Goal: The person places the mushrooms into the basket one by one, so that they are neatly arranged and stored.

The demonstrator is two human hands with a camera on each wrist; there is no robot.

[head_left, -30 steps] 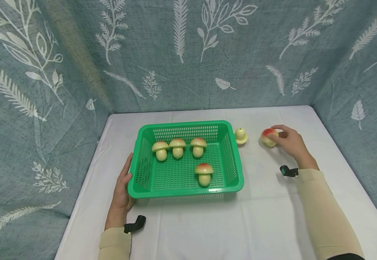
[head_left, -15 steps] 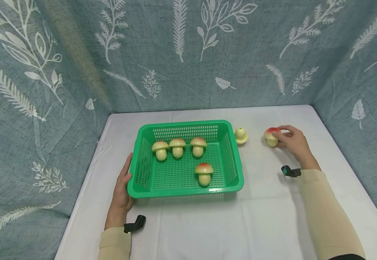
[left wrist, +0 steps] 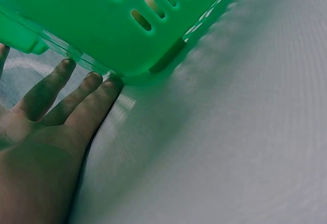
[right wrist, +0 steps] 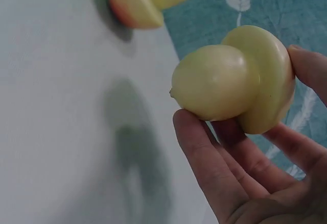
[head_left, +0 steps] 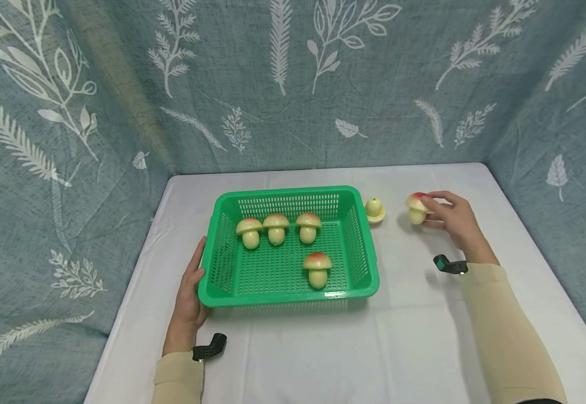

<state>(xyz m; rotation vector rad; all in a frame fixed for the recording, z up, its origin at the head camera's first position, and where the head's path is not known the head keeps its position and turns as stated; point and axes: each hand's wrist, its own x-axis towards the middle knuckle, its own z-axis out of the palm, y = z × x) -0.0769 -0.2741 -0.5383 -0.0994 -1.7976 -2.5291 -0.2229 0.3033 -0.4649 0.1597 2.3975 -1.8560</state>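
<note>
Head cam: right grip [head_left: 456, 221] pinching a mushroom [head_left: 415, 214], 2:30 from that green basket [head_left: 268, 275]; left grip [head_left: 189, 294], straight-fingered, touches its 8 o'clock.

My work area is a draped tabletop station, consistent with a lab or studio recording booth. Enclosure: blue-grey fabric [head_left: 293, 134] with white leaf prints [head_left: 556, 171] bounds the station at the left, rear and right. Work surface: a white-covered table [head_left: 293, 359] extends in front of me, inside these fabric sides. Instrumentation: a black left wrist unit [head_left: 209, 348] and a black right wrist unit [head_left: 452, 266] sit at my cuffs. Contents: a green plastic basket [head_left: 288, 300] and mushroom-shaped pieces [head_left: 275, 221] equally suit a home; the fabric and wrist units indicate a lab-type setup. The building beyond the fabric cannot be determined
</note>
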